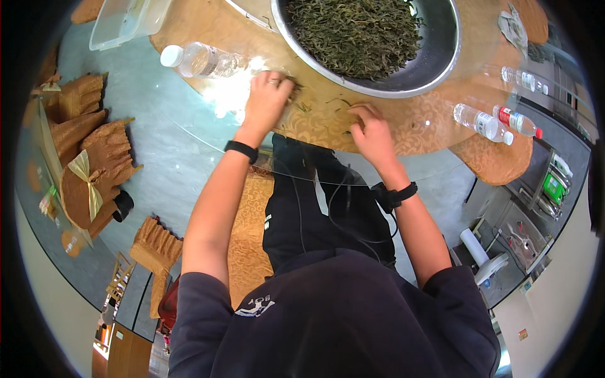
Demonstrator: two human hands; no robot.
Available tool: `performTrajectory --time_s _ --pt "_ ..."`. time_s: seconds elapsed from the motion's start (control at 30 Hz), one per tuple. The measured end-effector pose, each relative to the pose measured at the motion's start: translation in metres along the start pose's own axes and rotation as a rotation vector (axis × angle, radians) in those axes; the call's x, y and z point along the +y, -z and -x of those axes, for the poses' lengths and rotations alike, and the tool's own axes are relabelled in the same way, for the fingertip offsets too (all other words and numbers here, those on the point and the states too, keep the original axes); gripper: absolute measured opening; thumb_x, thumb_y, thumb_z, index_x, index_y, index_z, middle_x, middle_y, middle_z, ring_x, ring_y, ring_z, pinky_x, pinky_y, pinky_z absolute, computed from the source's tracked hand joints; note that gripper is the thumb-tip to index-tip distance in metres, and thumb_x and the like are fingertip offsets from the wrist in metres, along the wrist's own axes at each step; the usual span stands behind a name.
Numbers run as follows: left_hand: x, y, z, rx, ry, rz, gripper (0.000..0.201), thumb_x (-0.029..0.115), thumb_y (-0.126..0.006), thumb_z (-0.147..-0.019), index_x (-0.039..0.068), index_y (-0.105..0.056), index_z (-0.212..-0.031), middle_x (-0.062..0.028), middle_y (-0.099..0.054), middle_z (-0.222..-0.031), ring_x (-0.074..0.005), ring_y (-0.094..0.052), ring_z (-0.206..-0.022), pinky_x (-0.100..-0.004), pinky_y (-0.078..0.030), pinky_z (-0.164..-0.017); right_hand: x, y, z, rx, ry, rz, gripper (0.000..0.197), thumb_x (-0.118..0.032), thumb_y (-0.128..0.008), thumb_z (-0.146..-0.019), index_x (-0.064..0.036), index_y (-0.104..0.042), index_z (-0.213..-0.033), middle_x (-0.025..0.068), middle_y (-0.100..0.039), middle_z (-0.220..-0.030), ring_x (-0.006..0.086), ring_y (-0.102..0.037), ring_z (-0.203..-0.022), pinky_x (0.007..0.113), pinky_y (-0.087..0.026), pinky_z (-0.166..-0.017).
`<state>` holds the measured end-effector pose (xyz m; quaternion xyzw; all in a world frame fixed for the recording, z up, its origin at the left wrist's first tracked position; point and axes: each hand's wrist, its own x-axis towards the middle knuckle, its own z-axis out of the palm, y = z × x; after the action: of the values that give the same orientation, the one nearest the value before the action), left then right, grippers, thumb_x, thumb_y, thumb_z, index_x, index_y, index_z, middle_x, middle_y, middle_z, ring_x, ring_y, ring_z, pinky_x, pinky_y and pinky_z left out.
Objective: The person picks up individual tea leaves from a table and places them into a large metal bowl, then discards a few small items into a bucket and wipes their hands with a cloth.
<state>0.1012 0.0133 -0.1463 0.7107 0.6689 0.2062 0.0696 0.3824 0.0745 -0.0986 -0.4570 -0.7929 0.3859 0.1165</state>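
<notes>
The tabletop [435,129] before me is smooth, glossy glass over cloth [403,140]; my basin [442,47] is metal with a shiny rim, its leaves [356,38] rough, crinkled and matt. The bottle [205,61] at my left is clear, shiny plastic, the tub [123,25] translucent plastic, my shirt [334,315] matt cloth.

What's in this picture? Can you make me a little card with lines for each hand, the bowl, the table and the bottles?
Left hand: blurry, fingers curled by leaf bits; can't tell if it grips any
Right hand: fingers bent, near more leaf bits
Bowl: big, metal, with a heap of dark green leaves
Table: gold and patterned, with a clear glass top
Bottles: clear plastic; one white-capped at left, several at right, including one red-capped
</notes>
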Motion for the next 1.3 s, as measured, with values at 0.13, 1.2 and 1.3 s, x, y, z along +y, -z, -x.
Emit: performTrajectory --time_s 0.13,1.2,1.3 --pt "0.001 0.021 0.0 -0.033 0.068 -0.033 0.037 0.025 -0.081 -0.087 0.01 -0.066 -0.117 -0.0088 -0.061 -0.127 -0.0327 -0.055 -0.123 -0.0498 -0.041 -0.105 -0.001 0.003 0.005 0.011 -0.01 0.02 0.026 -0.008 -0.06 -0.089 0.0004 -0.07 -0.112 0.0195 -0.07 -0.113 0.0414 -0.065 -0.109 0.048 -0.054 -0.094" --pt "0.035 0.088 -0.032 -0.278 0.646 0.502 0.02 0.017 -0.066 -0.102 -0.001 -0.072 -0.111 -0.0132 -0.077 -0.091 -0.0346 -0.069 -0.086 -0.0451 -0.055 -0.082 -0.074 0.124 -0.096 0.161 0.233 0.068 0.009 -0.009 -0.072 -0.091 -0.0035 -0.066 -0.094 0.0105 -0.063 -0.099 0.0328 -0.066 -0.096 0.044 -0.055 -0.082" --pt "0.038 0.09 -0.031 -0.252 0.868 0.537 0.021 0.017 -0.066 -0.103 -0.004 -0.07 -0.105 -0.0109 -0.072 -0.08 -0.0284 -0.074 -0.077 -0.0363 -0.056 -0.074 -0.055 0.128 -0.099 0.154 0.248 0.028 0.01 -0.011 -0.073 -0.091 -0.0035 -0.066 -0.094 0.0108 -0.063 -0.099 0.0333 -0.066 -0.095 0.044 -0.055 -0.081"
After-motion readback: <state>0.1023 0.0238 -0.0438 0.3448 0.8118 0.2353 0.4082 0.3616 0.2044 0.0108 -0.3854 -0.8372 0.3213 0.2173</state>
